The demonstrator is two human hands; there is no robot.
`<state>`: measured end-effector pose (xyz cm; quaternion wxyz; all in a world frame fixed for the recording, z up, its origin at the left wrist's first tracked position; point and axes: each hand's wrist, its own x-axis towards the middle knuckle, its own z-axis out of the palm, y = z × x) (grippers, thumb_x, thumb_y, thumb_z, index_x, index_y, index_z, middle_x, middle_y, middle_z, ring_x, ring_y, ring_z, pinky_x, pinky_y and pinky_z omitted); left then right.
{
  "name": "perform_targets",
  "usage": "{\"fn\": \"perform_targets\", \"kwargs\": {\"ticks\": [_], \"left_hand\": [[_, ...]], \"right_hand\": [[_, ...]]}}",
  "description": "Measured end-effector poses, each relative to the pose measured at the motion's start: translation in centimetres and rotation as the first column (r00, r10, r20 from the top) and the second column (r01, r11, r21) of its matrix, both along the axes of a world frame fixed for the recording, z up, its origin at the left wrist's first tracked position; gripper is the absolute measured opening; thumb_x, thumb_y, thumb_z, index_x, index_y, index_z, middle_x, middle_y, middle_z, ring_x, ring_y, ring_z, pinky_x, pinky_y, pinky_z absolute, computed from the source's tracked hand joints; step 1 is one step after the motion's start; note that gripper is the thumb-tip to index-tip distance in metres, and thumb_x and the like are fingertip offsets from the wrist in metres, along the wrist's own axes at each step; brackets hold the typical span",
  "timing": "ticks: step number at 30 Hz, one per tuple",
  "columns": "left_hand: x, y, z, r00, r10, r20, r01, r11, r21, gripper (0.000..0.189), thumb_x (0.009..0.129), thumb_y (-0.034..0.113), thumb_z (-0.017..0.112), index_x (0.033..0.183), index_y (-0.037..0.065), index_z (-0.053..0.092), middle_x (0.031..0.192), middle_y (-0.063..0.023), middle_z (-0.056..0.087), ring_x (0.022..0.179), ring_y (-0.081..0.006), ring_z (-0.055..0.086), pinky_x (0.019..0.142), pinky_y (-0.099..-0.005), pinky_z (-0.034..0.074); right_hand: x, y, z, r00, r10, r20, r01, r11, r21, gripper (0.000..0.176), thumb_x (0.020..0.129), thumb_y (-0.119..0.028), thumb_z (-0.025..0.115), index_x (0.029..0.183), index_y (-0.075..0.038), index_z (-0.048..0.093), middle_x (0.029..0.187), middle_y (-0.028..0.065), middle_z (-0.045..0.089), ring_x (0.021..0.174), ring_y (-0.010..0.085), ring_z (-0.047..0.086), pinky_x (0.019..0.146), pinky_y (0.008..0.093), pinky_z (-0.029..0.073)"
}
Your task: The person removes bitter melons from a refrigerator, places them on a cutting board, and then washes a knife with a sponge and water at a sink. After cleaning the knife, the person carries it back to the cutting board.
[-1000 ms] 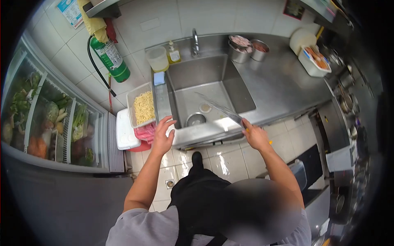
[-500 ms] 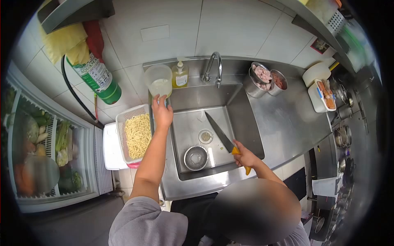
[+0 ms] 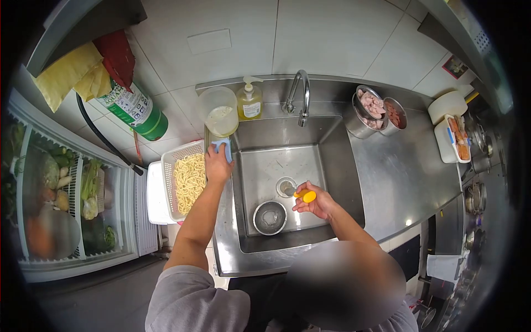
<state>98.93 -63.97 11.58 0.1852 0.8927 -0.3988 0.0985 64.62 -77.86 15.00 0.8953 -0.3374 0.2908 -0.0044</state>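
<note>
My left hand (image 3: 219,164) is closed on a blue sponge (image 3: 222,148) at the left rim of the steel sink (image 3: 276,260), just below a clear plastic tub (image 3: 221,113). Over the sink, my right hand (image 3: 317,202) grips the yellow handle (image 3: 307,196) of a knife. The blade is foreshortened and hardly shows, pointing left toward the drain (image 3: 286,187). A round metal bowl (image 3: 270,217) stands on the sink floor, left of my right hand.
A soap bottle (image 3: 250,99) and the faucet (image 3: 301,97) stand behind the sink. Noodles fill a white basket (image 3: 168,185) at left, near an open fridge (image 3: 130,221). Metal containers (image 3: 359,123) of meat stand on the right counter. A green cylinder (image 3: 149,123) hangs upper left.
The blue sponge now shows in my left hand, which has drawn back from the tub. My right hand has moved up and left over the sink, turning the knife so its long blade no longer shows.
</note>
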Motion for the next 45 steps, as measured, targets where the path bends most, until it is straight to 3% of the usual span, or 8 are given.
{"fn": "perform_targets", "kwargs": {"ticks": [7, 13, 18, 26, 30, 37, 40, 45], "left_hand": [[2.3, -0.6, 12.9, 0.936, -0.109, -0.334, -0.035, 0.917, -0.396, 0.045, 0.084, 0.018, 0.069, 0.125, 0.010, 0.054, 0.098, -0.0280, 0.068, 0.094, -0.0484, 0.065, 0.080, -0.0528, 0.052], [15.6, -12.6, 13.1, 0.918, 0.003, -0.398, 0.104, 0.964, 0.246, 0.048, 0.082, 0.030, 0.073, 0.120, 0.002, 0.060, 0.103, -0.0270, 0.070, 0.098, -0.0433, 0.069, 0.081, -0.0477, 0.055], [15.7, -18.4, 7.8, 0.954, -0.173, -0.245, 0.300, 0.543, 0.784, 0.049, 0.083, 0.037, 0.072, 0.117, 0.002, 0.071, 0.120, -0.0188, 0.069, 0.114, -0.0362, 0.065, 0.095, -0.0432, 0.054], [20.3, -16.9, 0.6, 0.965, -0.220, -0.146, 0.264, 0.784, 0.562, 0.065, 0.066, 0.026, 0.083, 0.126, 0.006, 0.068, 0.128, -0.0198, 0.066, 0.120, -0.0333, 0.063, 0.103, -0.0405, 0.049], [15.8, -16.6, 11.5, 0.928, -0.074, -0.365, 0.305, 0.714, 0.630, 0.068, 0.063, 0.025, 0.085, 0.126, 0.005, 0.066, 0.126, -0.0211, 0.066, 0.115, -0.0346, 0.064, 0.099, -0.0410, 0.051], [8.9, -6.8, 19.4, 0.856, -0.413, -0.312, 0.342, 0.904, -0.258, 0.049, 0.074, 0.019, 0.081, 0.116, 0.003, 0.062, 0.114, -0.0168, 0.066, 0.103, -0.0310, 0.065, 0.088, -0.0393, 0.051], [-0.4, -4.7, 17.9, 0.760, -0.495, -0.421, 0.286, 0.837, -0.467, 0.049, 0.080, 0.016, 0.079, 0.122, 0.005, 0.058, 0.112, -0.0133, 0.066, 0.103, -0.0246, 0.064, 0.090, -0.0373, 0.050], [-9.7, -5.4, 14.1, 0.659, -0.484, -0.575, 0.222, 0.856, -0.466, 0.044, 0.080, 0.014, 0.080, 0.120, 0.008, 0.062, 0.114, -0.0140, 0.066, 0.105, -0.0260, 0.064, 0.093, -0.0369, 0.049]], "right_hand": [[-1.0, -0.4, 0.6, 0.998, -0.055, -0.013, 0.053, 0.989, -0.141, 0.036, 0.108, -0.039, 0.042, 0.100, -0.008, 0.057, 0.086, 0.0117, 0.063, 0.082, 0.0284, 0.072, 0.073, 0.0367, 0.060], [-3.9, -0.8, 1.6, 0.995, -0.088, -0.047, 0.076, 0.974, -0.212, 0.036, 0.107, -0.041, 0.044, 0.099, -0.008, 0.056, 0.083, 0.0096, 0.063, 0.080, 0.0274, 0.072, 0.067, 0.0338, 0.058], [-5.0, -0.1, 1.6, 0.983, -0.134, -0.124, 0.101, 0.965, -0.243, 0.035, 0.107, -0.039, 0.043, 0.098, -0.008, 0.056, 0.081, 0.0092, 0.063, 0.077, 0.0270, 0.072, 0.067, 0.0329, 0.057], [-5.3, -0.2, 1.3, 0.985, -0.132, -0.113, 0.096, 0.956, -0.276, 0.034, 0.107, -0.038, 0.045, 0.098, -0.007, 0.056, 0.079, 0.0094, 0.061, 0.075, 0.0258, 0.070, 0.070, 0.0367, 0.057], [-4.2, -1.2, 1.6, 0.989, -0.144, -0.017, 0.137, 0.965, -0.223, 0.035, 0.106, -0.039, 0.046, 0.098, -0.007, 0.057, 0.085, 0.0097, 0.062, 0.085, 0.0262, 0.070, 0.073, 0.0389, 0.059], [-1.6, -2.7, 4.3, 0.958, -0.095, 0.269, 0.134, 0.982, -0.131, 0.033, 0.097, -0.019, 0.054, 0.128, -0.010, 0.051, 0.116, 0.0203, 0.066, 0.102, 0.0337, 0.070, 0.081, 0.0390, 0.057], [0.1, -2.5, 5.1, 0.989, 0.047, 0.142, 0.033, 0.858, -0.512, 0.041, 0.091, -0.023, 0.064, 0.130, -0.012, 0.055, 0.116, 0.0174, 0.069, 0.101, 0.0333, 0.071, 0.081, 0.0417, 0.055], [1.7, -0.9, 11.4, 0.912, -0.045, -0.408, -0.407, 0.018, -0.913, 0.038, 0.079, -0.034, 0.078, 0.109, -0.013, 0.070, 0.124, 0.0170, 0.063, 0.112, 0.0380, 0.061, 0.091, 0.0462, 0.049]]}}
